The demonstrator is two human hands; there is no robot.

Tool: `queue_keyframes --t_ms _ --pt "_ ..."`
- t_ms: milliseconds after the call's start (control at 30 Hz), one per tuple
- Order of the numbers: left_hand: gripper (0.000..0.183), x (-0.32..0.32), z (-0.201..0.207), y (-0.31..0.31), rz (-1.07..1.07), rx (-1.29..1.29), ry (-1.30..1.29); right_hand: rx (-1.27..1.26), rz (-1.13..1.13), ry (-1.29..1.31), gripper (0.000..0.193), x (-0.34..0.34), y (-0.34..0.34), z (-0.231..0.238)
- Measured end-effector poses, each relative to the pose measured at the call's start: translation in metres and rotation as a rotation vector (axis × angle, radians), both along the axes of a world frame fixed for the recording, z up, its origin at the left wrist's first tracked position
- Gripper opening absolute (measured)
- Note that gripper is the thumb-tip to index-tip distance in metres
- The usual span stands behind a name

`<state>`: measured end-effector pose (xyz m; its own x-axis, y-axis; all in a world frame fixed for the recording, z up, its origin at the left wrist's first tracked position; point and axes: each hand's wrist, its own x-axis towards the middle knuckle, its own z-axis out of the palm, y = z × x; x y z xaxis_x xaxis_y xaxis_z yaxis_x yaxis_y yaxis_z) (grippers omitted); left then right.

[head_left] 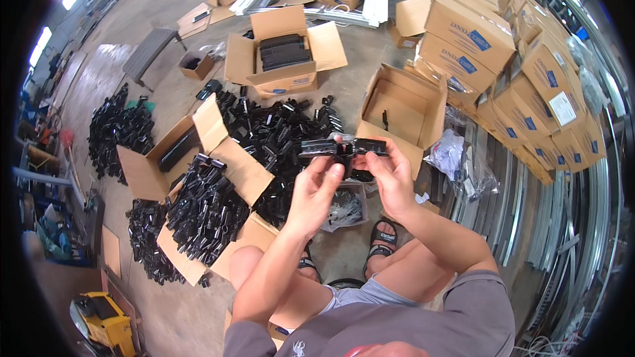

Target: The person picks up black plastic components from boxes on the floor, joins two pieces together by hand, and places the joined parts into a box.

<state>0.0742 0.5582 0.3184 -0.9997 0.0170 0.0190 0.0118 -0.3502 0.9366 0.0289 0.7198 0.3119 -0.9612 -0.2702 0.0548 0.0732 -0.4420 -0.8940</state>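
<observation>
My left hand (316, 192) is closed around a glossy black bracket-like part (316, 147), its thumb along the near side. Facing it, my right hand (395, 182) pinches a similar black part (372, 146) between thumb and fingers. The two parts meet in front of me, above the floor; whether they are joined I cannot tell. Below and behind them a large heap of black parts (254, 122) spreads over the floor. An open carton (402, 102) to the right of my hands has one small black part (385, 119) inside.
At left, an opened carton (142, 170) overflows with black parts (205, 205); another pile (119, 129) lies beyond. Ahead stands a carton (284, 86) packed with black pieces. Stacked cartons (469, 30) and long metal profiles (509, 225) line the right. Between my feet sits a plastic-filled box (347, 208).
</observation>
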Motion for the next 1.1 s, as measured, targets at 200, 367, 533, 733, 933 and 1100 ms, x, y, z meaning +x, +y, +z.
queue_keyframes --t_ms 200,367,533,733,933,1100 --pt "0.047 0.000 0.003 0.001 0.132 0.245 0.012 0.075 -0.016 0.089 0.036 0.017 -0.010 0.004" --pt "0.049 0.002 0.012 -0.009 0.231 0.140 -0.044 0.322 0.020 0.286 0.036 -0.006 0.001 -0.013" --pt "0.040 -0.012 0.010 -0.020 0.275 -0.182 0.005 1.148 -0.226 0.302 0.037 -0.148 0.056 -0.104" --pt "0.039 -0.010 0.015 -0.033 0.260 -0.644 0.142 1.811 -0.002 -0.178 0.046 -0.248 0.097 -0.220" --pt "0.052 -0.022 0.002 -0.033 0.196 -0.150 0.104 1.600 -0.039 -0.470 0.037 -0.274 0.093 -0.303" --pt "0.051 -0.033 0.007 -0.029 0.183 0.025 -0.043 1.670 -0.041 -0.409 0.033 -0.287 0.124 -0.290"
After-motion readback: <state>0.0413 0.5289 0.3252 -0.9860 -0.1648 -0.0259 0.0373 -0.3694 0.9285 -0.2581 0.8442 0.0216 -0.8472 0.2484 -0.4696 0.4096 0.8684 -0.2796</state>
